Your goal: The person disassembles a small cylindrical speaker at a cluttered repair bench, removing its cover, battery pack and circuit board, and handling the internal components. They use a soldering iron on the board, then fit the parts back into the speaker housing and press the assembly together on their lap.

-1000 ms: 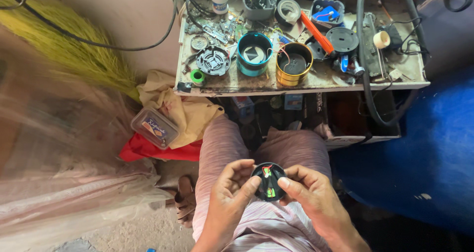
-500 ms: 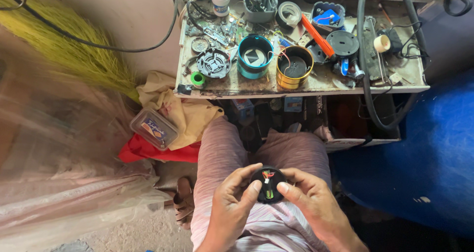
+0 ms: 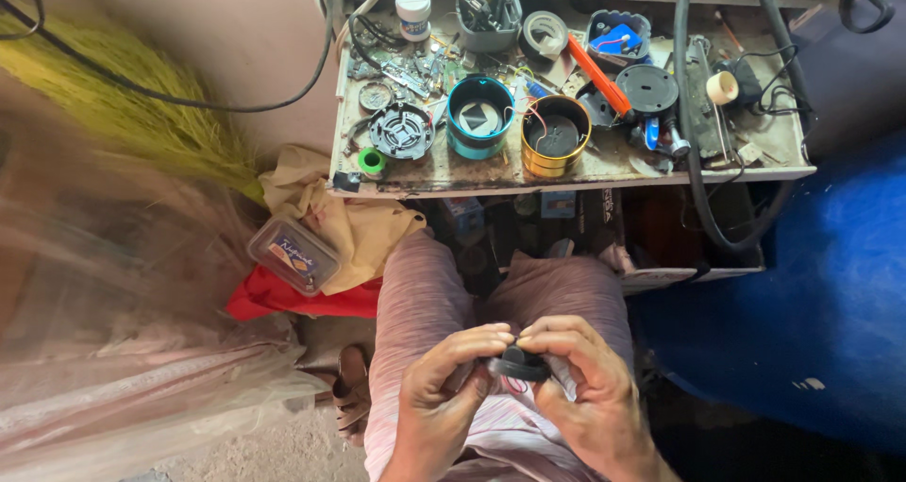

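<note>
While the person sits over their lap, the left hand [image 3: 444, 388] and right hand [image 3: 580, 388] both pinch a small round black part [image 3: 517, 363] between fingertips, each grip clenched on its rim. It sits at 6 o'clock from the cluttered tabletop [image 3: 566, 175], where a teal ring housing [image 3: 480, 116] and a gold ring housing [image 3: 555, 135] stand side by side. This looks like a fitting or prying step; the next move likely needs steady counter-pressure from both thumbs.

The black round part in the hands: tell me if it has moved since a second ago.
Yes. The black round part sits lower, farther from the bench edge, turned edge-on, gripped by left hand and right hand.
</note>
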